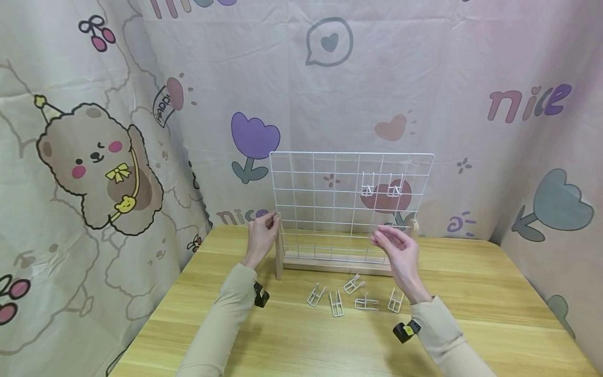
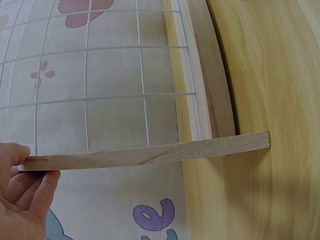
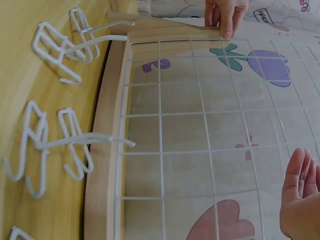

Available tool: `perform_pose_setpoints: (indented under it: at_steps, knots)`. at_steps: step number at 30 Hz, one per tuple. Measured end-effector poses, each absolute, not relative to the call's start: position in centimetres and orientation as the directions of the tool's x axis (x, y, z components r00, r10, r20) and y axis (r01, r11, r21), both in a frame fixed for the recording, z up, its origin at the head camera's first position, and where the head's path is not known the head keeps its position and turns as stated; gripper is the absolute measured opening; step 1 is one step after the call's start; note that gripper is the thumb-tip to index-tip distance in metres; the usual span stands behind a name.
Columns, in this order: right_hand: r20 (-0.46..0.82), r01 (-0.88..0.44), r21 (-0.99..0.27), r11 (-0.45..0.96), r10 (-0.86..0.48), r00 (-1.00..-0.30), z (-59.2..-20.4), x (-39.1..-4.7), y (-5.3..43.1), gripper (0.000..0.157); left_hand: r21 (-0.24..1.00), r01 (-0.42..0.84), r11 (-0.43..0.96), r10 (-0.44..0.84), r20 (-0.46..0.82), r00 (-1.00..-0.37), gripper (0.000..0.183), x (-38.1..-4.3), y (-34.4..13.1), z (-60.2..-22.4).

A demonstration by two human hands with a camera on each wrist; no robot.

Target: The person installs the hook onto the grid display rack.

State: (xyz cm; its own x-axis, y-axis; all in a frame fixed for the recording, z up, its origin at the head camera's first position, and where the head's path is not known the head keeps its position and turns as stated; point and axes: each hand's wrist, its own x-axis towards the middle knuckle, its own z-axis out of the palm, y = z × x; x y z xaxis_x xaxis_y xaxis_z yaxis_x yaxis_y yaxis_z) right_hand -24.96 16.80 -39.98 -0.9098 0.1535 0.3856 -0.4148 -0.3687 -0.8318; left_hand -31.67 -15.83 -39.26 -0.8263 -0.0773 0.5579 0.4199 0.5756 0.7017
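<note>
A white wire grid panel (image 1: pixel 350 153) stands upright in a wooden stand (image 1: pixel 339 267). With thumb and fingers my left hand (image 1: pixel 261 235) pinches the top end of the stand's left wooden upright (image 2: pixel 150 154), beside the grid's edge. My right hand (image 1: pixel 400 254) hovers in front of the grid's lower right part, its fingers extended and close together; nothing shows in it. In the right wrist view this right hand (image 3: pixel 302 200) is partly cut off by the frame edge. Two white wire hooks (image 1: pixel 367 189) hang side by side at the grid's upper right.
Several loose white wire hooks (image 1: pixel 336 305) lie on the wooden table (image 1: pixel 282 335) in front of the stand. A patterned curtain (image 1: pixel 212 63) hangs close behind the table and along both sides.
</note>
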Motion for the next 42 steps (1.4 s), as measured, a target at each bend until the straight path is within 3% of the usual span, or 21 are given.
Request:
perform_pose_setpoints:
  at_steps: [8, 29, 42]
  knots:
    - [0.396, -0.409, -0.842, -0.352, 0.112, -0.912, -41.8, -23.8, 18.2, 0.021, 0.7, 0.425, 0.574, -0.077, 0.562, -0.823, 0.031, -31.8, -15.9, -39.3]
    - [0.354, -0.355, -0.934, -0.05, 0.019, -0.935, -45.9, -21.2, 22.0, 0.021, 0.729, 0.407, 0.551, -0.086, 0.534, -0.841, 0.032, -31.9, -15.9, -39.4]
    - [0.282, -0.283, -0.959, -0.019, 0.015, -0.959, -47.4, -20.1, 24.1, 0.021, 0.726, 0.417, 0.546, -0.082, 0.542, -0.836, 0.032, -31.8, -15.9, -39.5]
